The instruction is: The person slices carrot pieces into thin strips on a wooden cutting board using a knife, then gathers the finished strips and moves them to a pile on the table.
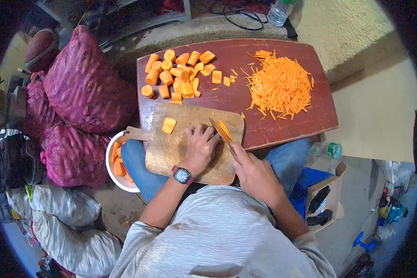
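Note:
My right hand (259, 175) grips a kitchen knife (226, 137), its blade angled over the wooden cutting board (166, 156). Thin carrot slices (224, 129) lie along the blade's right side. My left hand (201, 147), with a watch on its wrist, rests on the board with curled fingers beside the blade; whatever is under the fingertips is hidden. One cut carrot chunk (169, 125) sits at the board's upper left. Beyond the board are several peeled carrot chunks (180, 73), and to the right is a heap of carrot shreds (281, 85).
The board overlaps the near edge of a low red table (229, 50). At my left are a white bowl of carrot pieces (111, 166), pink mesh sacks (80, 83) and white sacks (73, 239). A plastic bottle (328, 150) and an open cardboard box (325, 203) lie at right.

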### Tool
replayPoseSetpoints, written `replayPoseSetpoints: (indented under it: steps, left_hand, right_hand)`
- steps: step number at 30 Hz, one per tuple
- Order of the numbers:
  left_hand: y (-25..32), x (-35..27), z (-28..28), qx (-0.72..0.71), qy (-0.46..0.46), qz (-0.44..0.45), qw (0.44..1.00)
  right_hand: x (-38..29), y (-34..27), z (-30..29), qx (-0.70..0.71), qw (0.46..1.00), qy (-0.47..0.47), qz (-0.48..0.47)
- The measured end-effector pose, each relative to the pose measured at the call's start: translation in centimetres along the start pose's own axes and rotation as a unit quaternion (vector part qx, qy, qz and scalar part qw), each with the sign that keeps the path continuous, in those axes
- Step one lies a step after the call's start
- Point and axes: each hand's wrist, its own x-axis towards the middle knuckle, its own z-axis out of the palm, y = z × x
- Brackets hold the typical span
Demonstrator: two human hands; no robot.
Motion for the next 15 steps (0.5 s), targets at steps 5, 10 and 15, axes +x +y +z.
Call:
replayPoseSetpoints:
  steps: [5, 10, 15]
  left_hand:
    - [0.3, 0.2, 0.2, -0.031, -0.003, -0.005, 1.0]
    - [-0.1, -0.2, -0.1, -0.033, 0.009, 0.001, 0.999]
    - [-0.3, 0.1, 0.0, -0.044, 0.013, 0.006, 0.999]
  right_hand:
    - [1.8, 0.4, 0.6, 0.007, 0.999, 0.026, -0.025]
    - [0.5, -0.5, 0.0, 0.007, 0.999, 0.02, -0.026]
    - [2.4, -0.5, 0.5, 0.002, 0.998, 0.038, -0.045]
